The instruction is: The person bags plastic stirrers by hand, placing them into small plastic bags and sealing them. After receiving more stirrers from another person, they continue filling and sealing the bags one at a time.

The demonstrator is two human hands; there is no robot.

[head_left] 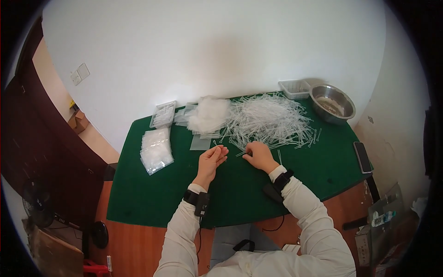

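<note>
A large heap of clear plastic loop-ended sticks (272,117) lies at the far middle of the green-covered table (295,173). My left hand (212,162) is closed in front of the heap, and a thin clear stick pokes out above its fingers. To its right, my right hand (260,157) is curled, fingertips down at the heap's near edge, next to a few loose sticks (240,153). Whether one is pinched in it is hidden. Left of the heap are a pile of clear plastic bags (208,115) and, nearer, a row of overlapping filled bags (156,150).
At the far left stands a clear tray (163,114) of packed pieces. A second clear tray (295,88) and a steel bowl (332,104) sit at the far right. A phone (362,157) lies by the right edge. The white wall (184,55) rises behind the table.
</note>
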